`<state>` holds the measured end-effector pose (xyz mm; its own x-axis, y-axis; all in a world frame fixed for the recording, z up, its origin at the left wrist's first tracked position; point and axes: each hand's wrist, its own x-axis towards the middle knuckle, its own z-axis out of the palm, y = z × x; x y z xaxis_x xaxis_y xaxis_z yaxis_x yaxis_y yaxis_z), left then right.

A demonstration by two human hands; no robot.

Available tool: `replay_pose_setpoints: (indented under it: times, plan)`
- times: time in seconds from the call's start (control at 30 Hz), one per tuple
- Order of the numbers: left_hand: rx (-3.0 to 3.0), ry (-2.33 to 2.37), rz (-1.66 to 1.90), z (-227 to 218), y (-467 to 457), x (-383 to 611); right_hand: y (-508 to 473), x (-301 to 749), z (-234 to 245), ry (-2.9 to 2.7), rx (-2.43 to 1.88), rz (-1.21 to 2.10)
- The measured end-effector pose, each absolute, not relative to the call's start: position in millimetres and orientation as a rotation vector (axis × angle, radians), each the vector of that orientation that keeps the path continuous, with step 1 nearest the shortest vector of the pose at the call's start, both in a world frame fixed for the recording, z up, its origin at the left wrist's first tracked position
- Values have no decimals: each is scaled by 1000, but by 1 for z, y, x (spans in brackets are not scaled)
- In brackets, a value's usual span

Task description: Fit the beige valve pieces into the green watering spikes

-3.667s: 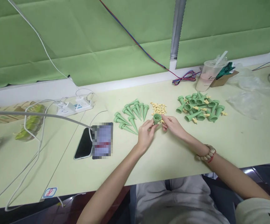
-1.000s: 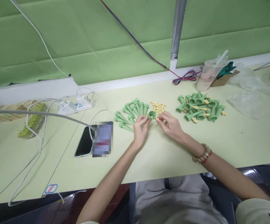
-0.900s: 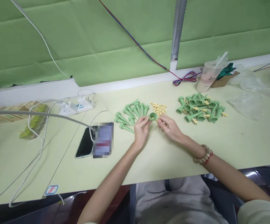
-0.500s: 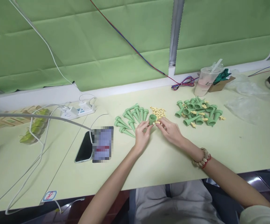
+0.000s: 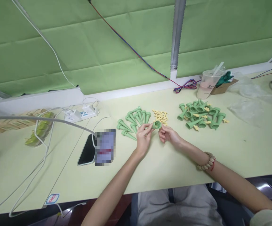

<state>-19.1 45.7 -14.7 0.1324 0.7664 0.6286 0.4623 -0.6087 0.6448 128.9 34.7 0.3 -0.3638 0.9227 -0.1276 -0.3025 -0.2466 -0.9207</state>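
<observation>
My left hand pinches a green cone-shaped plastic spike by its body, wide mouth turned toward me. My right hand is curled just right of it, fingertips pinched together near the cone's rim; what they hold is too small to make out. Behind the hands lies a small heap of yellow pegs. To the left is a fan of bare green spikes. To the right is a pile of green spikes with yellow pegs fitted.
A phone on a white cable lies at the left, with a power strip behind it. A plastic cup with a straw, a cardboard box and clear plastic bags sit at the back right. Red-blue wires run along the wall.
Both hands have drawn slightly back from the yellow pegs toward me with the cone. My right fingers have closed into a pinch beside the cone's rim.
</observation>
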Motion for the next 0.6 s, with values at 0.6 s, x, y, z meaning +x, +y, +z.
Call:
replay_pose_setpoints:
  times: [0.6]
  plan:
    - [1819,1170,1364,-7,36,-6,30,128,8,-1002,-1057,1431]
